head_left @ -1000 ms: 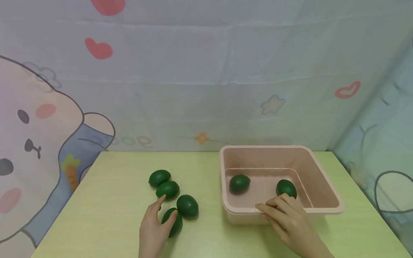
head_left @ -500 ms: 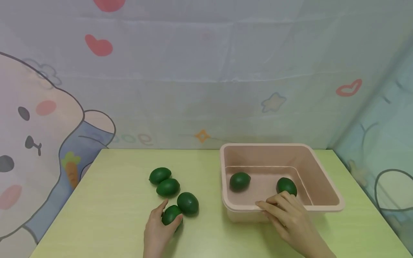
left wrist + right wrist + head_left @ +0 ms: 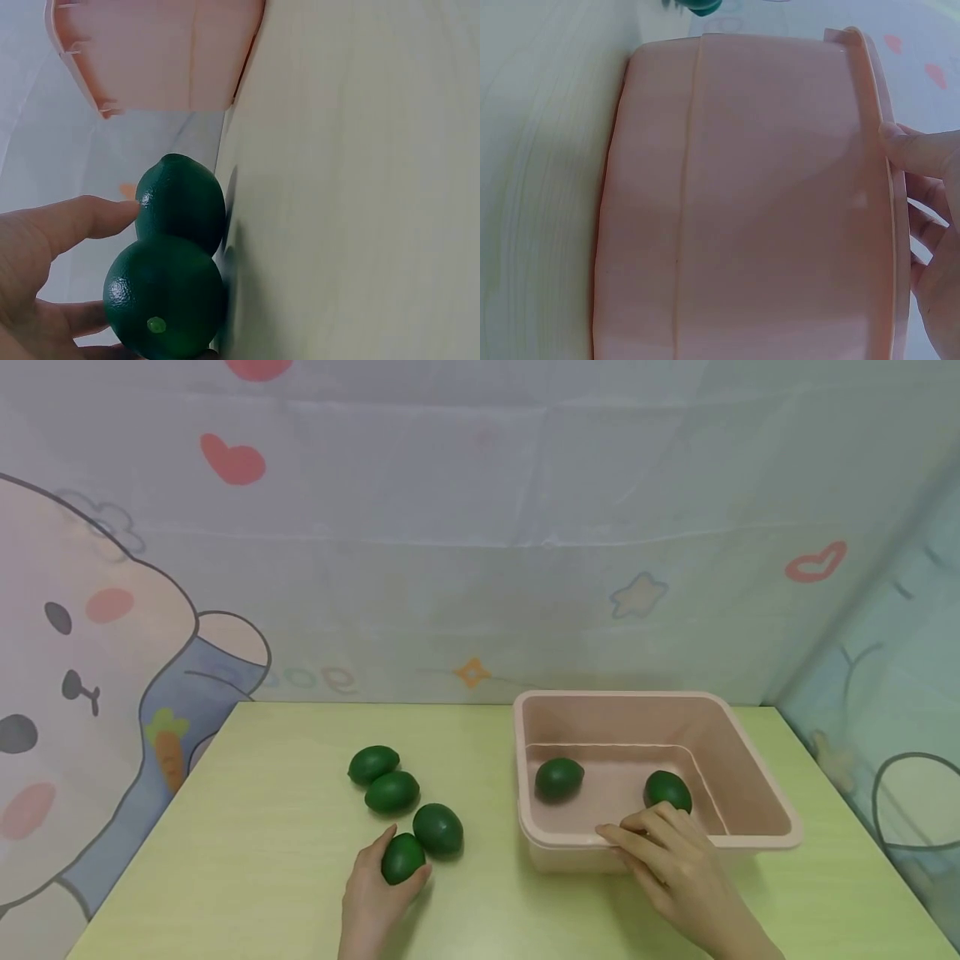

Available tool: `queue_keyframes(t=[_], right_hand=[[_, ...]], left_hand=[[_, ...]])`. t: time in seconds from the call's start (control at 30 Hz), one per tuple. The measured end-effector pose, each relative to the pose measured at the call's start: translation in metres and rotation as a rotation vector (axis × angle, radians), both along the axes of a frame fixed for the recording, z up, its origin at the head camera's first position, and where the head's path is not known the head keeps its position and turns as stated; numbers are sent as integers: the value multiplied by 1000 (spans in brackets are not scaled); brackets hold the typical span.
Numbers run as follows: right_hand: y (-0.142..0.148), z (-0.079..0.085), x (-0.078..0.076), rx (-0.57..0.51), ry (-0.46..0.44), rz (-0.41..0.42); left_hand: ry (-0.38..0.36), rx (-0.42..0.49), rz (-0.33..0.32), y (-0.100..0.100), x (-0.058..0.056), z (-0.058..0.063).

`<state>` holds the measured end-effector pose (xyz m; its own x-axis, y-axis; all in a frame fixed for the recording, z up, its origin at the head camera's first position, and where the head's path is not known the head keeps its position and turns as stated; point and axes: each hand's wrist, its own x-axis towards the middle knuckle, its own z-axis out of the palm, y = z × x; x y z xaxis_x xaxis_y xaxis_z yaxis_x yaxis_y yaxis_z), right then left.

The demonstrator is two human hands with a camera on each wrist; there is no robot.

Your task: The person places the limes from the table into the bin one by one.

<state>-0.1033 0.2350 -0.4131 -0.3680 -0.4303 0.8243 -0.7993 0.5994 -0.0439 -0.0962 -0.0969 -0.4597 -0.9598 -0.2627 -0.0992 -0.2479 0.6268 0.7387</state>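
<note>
My left hand [image 3: 375, 893] holds the nearest dark green lime [image 3: 403, 858], its thumb at the right and fingers curled at the left. In the left wrist view, those fingers reach behind this lime [image 3: 163, 296], whose pale stem end shows. A second lime [image 3: 438, 829] lies just beyond it. Two more limes, one [image 3: 392, 792] in front of the other [image 3: 373, 765], touch farther back. My right hand [image 3: 678, 872] pinches the front rim of a pink plastic basin [image 3: 757, 842]; the right wrist view shows the thumb outside. Inside sit a lime [image 3: 558, 779] at left and another [image 3: 667, 791] at right, partly hidden.
The pale yellow-green table [image 3: 255, 827] ends at a patterned cloth backdrop [image 3: 420, 485] behind. Another cloth [image 3: 915, 693] hangs along the right side. The basin stands on the table's right half, near the back.
My left hand has moved right and slightly forward, closing round the nearest lime, which now looks rounder from above. The right hand stays on the basin rim. The head view has tilted slightly.
</note>
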Motion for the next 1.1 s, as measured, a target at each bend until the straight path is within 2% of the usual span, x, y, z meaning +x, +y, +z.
queue_keyframes(t=[0.63, 1.1], right_hand=[[1, 2, 0, 22, 10, -12], [1, 0, 0, 30, 3, -19]], left_hand=[[3, 9, -12, -2, 1, -7], [-21, 19, 3, -4, 2, -7]])
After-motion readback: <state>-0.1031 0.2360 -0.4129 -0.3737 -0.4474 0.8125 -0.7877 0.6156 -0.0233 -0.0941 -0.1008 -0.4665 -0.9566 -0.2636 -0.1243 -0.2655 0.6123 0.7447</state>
